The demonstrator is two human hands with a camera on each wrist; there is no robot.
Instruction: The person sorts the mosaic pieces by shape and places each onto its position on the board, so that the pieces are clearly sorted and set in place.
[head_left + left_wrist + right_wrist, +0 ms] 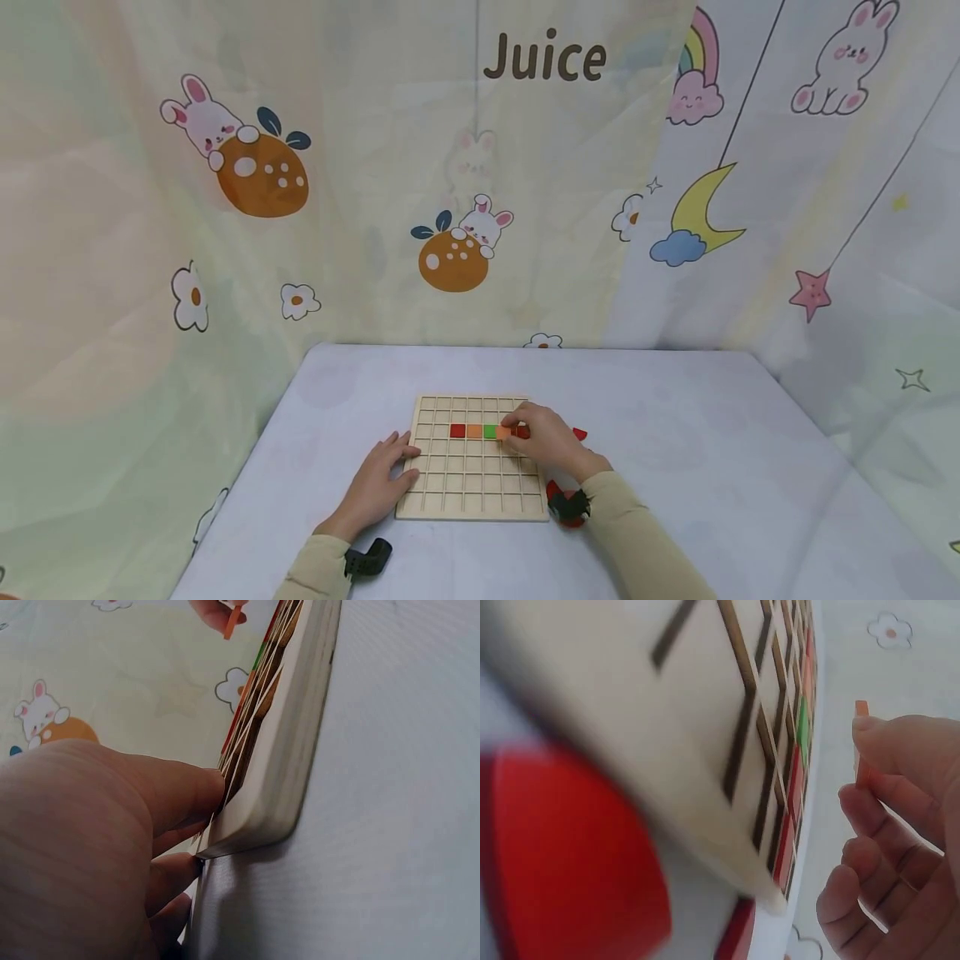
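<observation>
A wooden grid board [465, 500] lies on the table with a row of red, orange and green tiles across its squares. The green tile [490, 432] sits mid-row, an orange tile [474, 431] and a red tile [457, 431] to its left. My right hand [551, 440] pinches another orange tile [862, 708] between thumb and fingertips, raised above the board; red tiles [784, 851] sit in the row below. At the board's left edge rests my left hand [375, 482], its thumb [187, 791] and fingertips touching the rim, fingers mostly straight.
By the board's lower right corner lie red pieces [552, 488], partly hidden behind the right wrist's black strap [572, 505]. Another red piece [580, 434] is beyond the right hand. A white cloth covers the table [675, 417]; a printed curtain [375, 275] hangs behind.
</observation>
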